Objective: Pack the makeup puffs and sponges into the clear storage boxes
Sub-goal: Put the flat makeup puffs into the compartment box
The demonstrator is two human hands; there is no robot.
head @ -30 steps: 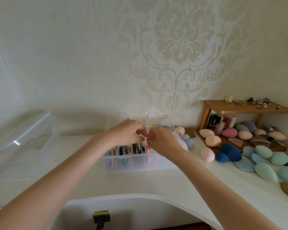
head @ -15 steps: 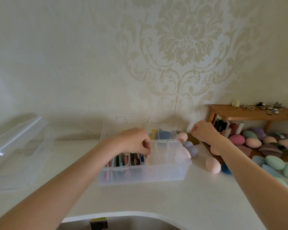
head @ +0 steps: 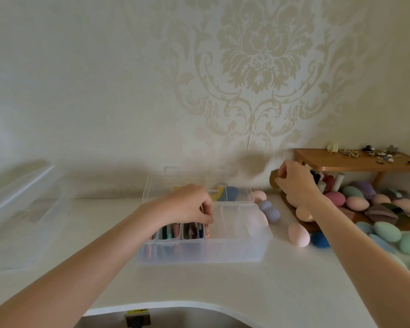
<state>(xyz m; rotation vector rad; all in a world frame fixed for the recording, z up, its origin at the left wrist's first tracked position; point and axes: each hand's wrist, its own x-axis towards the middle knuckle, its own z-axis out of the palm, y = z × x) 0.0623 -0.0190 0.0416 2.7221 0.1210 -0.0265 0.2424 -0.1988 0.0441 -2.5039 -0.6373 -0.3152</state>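
Observation:
A clear divided storage box (head: 234,252) sits mid-table, its left compartments filled with upright flat puffs (head: 175,232), its right ones empty. My left hand (head: 189,204) rests on top of those puffs, fingers pinched on one at the edge of the filled row. My right hand (head: 294,183) is raised near the wooden shelf, fingers closed on an olive-brown round puff (head: 273,179). Loose egg-shaped sponges lie to the right: pink (head: 298,234), lilac (head: 269,210), blue (head: 320,240), green (head: 387,232).
A second clear box with lid (head: 21,209) stands at the far left. A low wooden shelf (head: 355,163) at right carries small hair clips on top and bottles and sponges beneath. The table's curved front edge (head: 175,306) is close to me.
My right hand left the box, swung right to the shelf and picked up the olive-brown puff. My left hand stayed on the puffs in the box.

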